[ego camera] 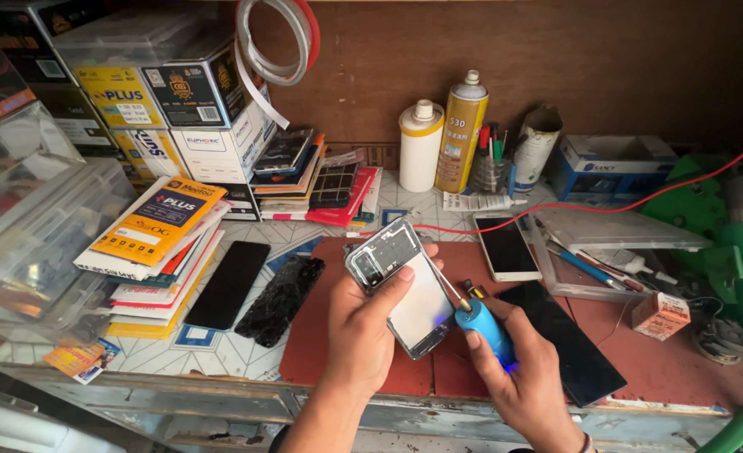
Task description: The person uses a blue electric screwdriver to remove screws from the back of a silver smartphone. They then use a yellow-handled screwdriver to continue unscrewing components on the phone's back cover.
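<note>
The right hand [529,377] is closed around a blue electric screwdriver [486,325], its thin tip touching an opened phone [403,283]. The left hand [363,329] grips that phone from its left edge, holding it tilted above the red mat [665,365] on the surface [220,352]. Beside the mat lies a cracked screen [281,299]. Farther back stand a white bottle [420,145] and a yellow spray can [461,132].

blue screwdriver [485,325], red mat [665,369], yellow spray can [460,134]
</note>
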`<move>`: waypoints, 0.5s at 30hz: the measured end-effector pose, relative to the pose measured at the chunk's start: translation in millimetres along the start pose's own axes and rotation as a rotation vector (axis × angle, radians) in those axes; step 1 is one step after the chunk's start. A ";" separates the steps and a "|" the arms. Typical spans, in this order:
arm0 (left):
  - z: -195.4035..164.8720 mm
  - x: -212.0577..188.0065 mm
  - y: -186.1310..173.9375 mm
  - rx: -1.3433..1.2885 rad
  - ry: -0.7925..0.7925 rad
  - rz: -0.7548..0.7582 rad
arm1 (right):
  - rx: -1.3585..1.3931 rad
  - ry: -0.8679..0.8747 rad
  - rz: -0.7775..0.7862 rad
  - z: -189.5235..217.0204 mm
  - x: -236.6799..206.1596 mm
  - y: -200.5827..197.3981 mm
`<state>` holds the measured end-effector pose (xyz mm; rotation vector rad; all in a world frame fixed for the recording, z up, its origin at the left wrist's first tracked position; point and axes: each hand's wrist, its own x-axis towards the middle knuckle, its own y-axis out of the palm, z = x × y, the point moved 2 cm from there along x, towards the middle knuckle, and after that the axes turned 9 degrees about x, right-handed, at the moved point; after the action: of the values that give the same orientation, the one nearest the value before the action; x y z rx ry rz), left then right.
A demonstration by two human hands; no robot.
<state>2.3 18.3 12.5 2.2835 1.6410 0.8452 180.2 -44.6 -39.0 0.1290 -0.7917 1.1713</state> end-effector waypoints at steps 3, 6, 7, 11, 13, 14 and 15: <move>-0.1 -0.9 -0.3 -0.009 -0.005 0.006 | -0.001 0.046 0.005 -1.2 0.0 -0.2; 0.2 -1.9 -0.4 -0.005 0.015 0.018 | -0.007 0.021 -0.002 -0.3 0.3 -0.6; 0.0 -2.6 -0.6 -0.004 0.012 0.018 | -0.006 0.012 -0.002 0.5 0.3 -0.5; 1.8 -5.0 -0.2 0.019 -0.008 0.021 | 0.002 0.017 -0.004 1.5 0.2 -1.1; 2.8 -5.4 0.4 0.023 -0.015 0.023 | 0.007 0.032 -0.006 1.4 0.3 -1.1; 3.6 -5.2 0.8 0.017 -0.015 0.024 | 0.010 0.036 -0.008 1.0 0.5 -0.9; 3.7 -5.5 0.9 0.012 -0.016 0.024 | 0.013 0.040 -0.011 1.1 0.2 -0.7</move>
<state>3.8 13.5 8.1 2.3167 1.6193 0.8227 180.3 -45.3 -37.9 0.1199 -0.7479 1.1657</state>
